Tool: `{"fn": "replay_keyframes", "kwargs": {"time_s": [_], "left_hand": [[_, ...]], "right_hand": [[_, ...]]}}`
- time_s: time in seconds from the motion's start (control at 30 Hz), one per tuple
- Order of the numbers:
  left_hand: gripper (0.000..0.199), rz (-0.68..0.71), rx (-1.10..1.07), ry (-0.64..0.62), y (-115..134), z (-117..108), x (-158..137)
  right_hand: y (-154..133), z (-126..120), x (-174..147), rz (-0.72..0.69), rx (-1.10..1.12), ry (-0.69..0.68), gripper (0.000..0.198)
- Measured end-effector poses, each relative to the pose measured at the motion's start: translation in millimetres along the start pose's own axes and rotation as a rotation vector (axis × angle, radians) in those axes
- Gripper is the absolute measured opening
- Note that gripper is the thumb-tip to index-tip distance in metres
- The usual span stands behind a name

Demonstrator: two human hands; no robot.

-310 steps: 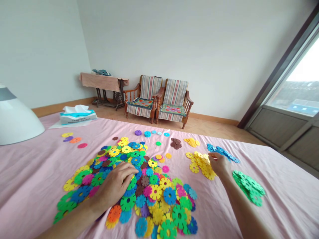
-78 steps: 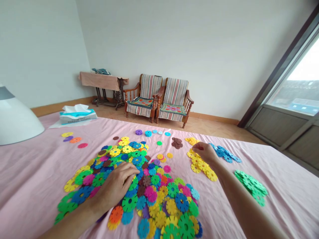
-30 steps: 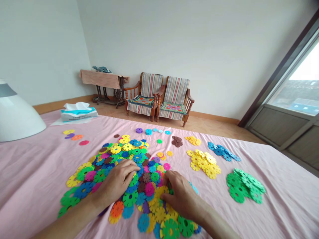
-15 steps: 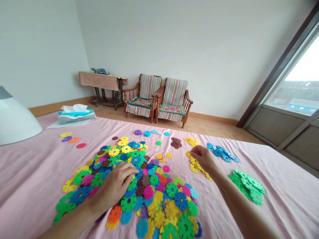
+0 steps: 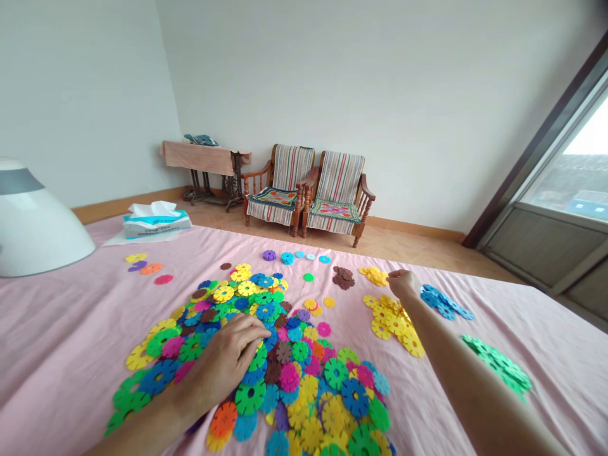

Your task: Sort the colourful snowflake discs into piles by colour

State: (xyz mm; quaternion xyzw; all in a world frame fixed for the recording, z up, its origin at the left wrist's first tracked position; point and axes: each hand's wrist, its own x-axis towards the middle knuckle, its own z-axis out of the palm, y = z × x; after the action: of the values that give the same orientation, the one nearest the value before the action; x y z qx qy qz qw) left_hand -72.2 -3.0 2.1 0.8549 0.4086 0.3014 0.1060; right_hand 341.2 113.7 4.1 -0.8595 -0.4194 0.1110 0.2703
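A large heap of mixed snowflake discs [image 5: 285, 373], flower-shaped plastic pieces with slotted edges, spreads over the cloth in front of me. My left hand [image 5: 240, 348] rests on its middle, fingers curled down together; whatever lies under the fingertips is hidden. Farther right, my right hand [image 5: 403, 283] is closed in a pinch, and I cannot make out anything in it. It is between a small yellow-orange pile [image 5: 374, 275] and the blue discs [image 5: 444, 301]. Yellow discs [image 5: 392, 322] lie just below that hand. The green discs [image 5: 498, 364] are partly covered by my right forearm.
Brown discs [image 5: 343, 277] lie in a cluster near the far edge, left of the yellow ones. Several loose discs dot the pink cloth [image 5: 85, 316]. At the left stand a tissue box [image 5: 156, 223] and a white domed object [image 5: 42, 234]. Two wooden armchairs [image 5: 332, 190] are beyond.
My right hand has moved away from the yellow discs, up and right toward the blue ones, uncovering more yellow pieces. The view has shifted slightly. My left hand stays on the heap.
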Motion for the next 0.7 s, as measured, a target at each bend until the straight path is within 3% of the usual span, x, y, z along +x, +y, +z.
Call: {"fn": "replay_keyframes", "kwargs": {"time_s": [0.13,0.23,0.47,0.57,0.7], "left_hand": [[0.024,0.003,0.0,0.003,-2,1,1],[0.024,0.003,-0.005,0.003,-1,2,1],[0.023,-0.009,0.003,0.003,3,0,1],[0.023,-0.012,0.004,0.002,3,-1,2],[0.023,-0.004,0.002,0.009,5,-2,3]], "right_hand": [[-1,-9,-21,-0.106,0.037,0.014,0.017],[-8,-14,-57,-0.27,0.099,-0.054,0.011],[-33,-22,-190,-0.776,0.222,-0.519,0.014],[-37,-24,-230,-0.854,0.185,-0.561,0.017],[-41,-25,-250,-0.869,0.064,-0.59,0.027]]}}
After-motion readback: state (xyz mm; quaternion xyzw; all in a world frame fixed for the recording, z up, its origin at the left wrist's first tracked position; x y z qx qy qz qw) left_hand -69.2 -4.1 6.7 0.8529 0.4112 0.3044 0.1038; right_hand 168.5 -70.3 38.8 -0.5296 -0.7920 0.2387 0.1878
